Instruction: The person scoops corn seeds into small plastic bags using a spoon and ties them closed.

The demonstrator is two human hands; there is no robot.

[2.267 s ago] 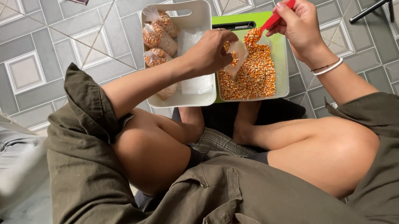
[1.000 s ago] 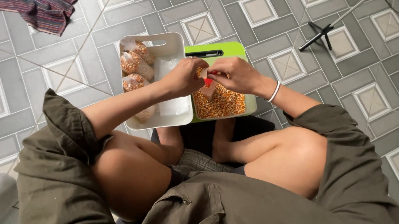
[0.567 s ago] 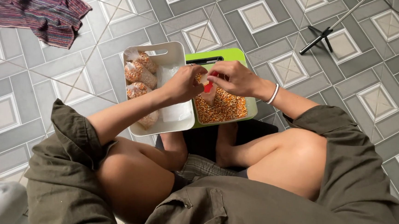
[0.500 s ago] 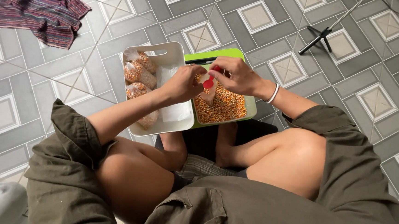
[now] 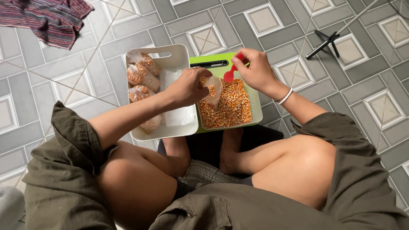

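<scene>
I sit cross-legged on a tiled floor. My left hand holds a small clear plastic bag open over a green tray full of orange corn kernels. My right hand grips a red spoon just above the bag's mouth. To the left stands a white bin with several filled, tied bags of kernels along its left side and a stack of clear empty bags inside.
A striped cloth lies on the floor at the top left. A black tripod stand is at the top right. A black pen-like object lies on the green tray's far rim. My knees flank the trays.
The view shifted as my head moved. My right hand brought the red spoon down from above the tray to the bag's mouth, then lifted it slightly. My left hand keeps the bag open.
</scene>
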